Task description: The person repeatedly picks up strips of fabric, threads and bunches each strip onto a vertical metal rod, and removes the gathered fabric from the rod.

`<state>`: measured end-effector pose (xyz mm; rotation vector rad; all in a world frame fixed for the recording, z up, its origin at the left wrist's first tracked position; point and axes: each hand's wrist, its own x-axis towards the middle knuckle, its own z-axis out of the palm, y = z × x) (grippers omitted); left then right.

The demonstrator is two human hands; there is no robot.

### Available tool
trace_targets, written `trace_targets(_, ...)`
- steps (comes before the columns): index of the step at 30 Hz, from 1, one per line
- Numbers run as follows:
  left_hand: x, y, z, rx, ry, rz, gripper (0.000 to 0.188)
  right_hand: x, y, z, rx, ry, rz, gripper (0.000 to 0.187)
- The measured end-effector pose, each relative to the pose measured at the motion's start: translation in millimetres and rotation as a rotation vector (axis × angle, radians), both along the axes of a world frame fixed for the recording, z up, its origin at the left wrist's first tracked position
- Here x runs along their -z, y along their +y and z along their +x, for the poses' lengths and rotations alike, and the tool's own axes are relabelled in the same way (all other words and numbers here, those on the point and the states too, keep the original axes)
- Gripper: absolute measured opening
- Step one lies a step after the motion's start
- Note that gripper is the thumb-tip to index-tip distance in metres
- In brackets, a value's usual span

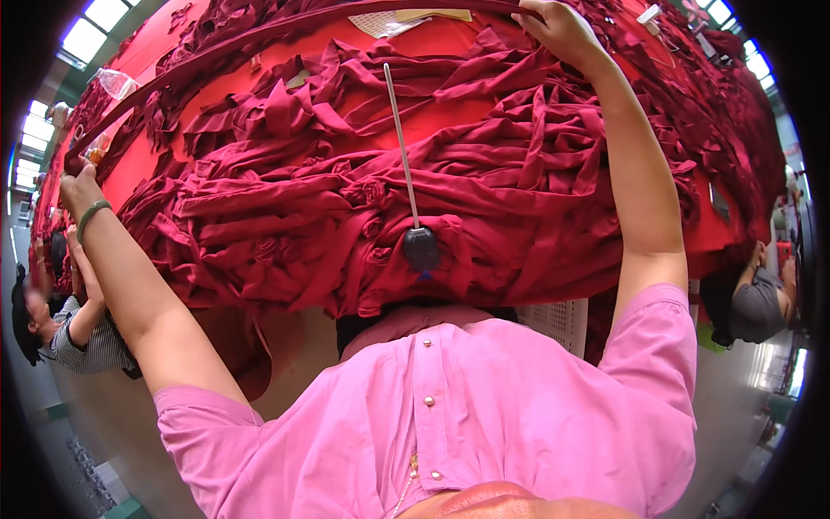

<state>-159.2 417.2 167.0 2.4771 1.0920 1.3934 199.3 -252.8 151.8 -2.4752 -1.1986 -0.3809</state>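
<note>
A long dark red fabric strip (259, 35) stretches in an arc across the far side of the table, held between my two hands. My left hand (79, 186), with a green bangle at the wrist, is closed on its left end. At the far right, my right hand (558, 33) pinches the other end between thumb and fingers. Below the strip lie heaps of loose dark red fabric strips (536, 164). Several rolled fabric rosettes (367, 192) rest among them. In front of me, a thin metal rod with a black handle (421, 249) points away across the heap.
The table has a bright red cover (415, 130). White and yellow paper pieces (406, 19) lie at the far edge, and a clear plastic container (117, 84) is at the far left. A co-worker in stripes (82, 333) is at the left, another in grey (761, 307) at the right.
</note>
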Motion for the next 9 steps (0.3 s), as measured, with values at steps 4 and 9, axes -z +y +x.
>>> trace_targets(4, -22, 23, -16, -0.124, 0.075, -0.078, 0.038, -16, -27, 8, 0.089, -0.216, 0.113, 0.021)
trace_targets(9, -66, 47, -18, 0.03, 0.032, 0.058, 0.038, -11, -15, 23, 0.136, -0.192, -0.185, 0.039)
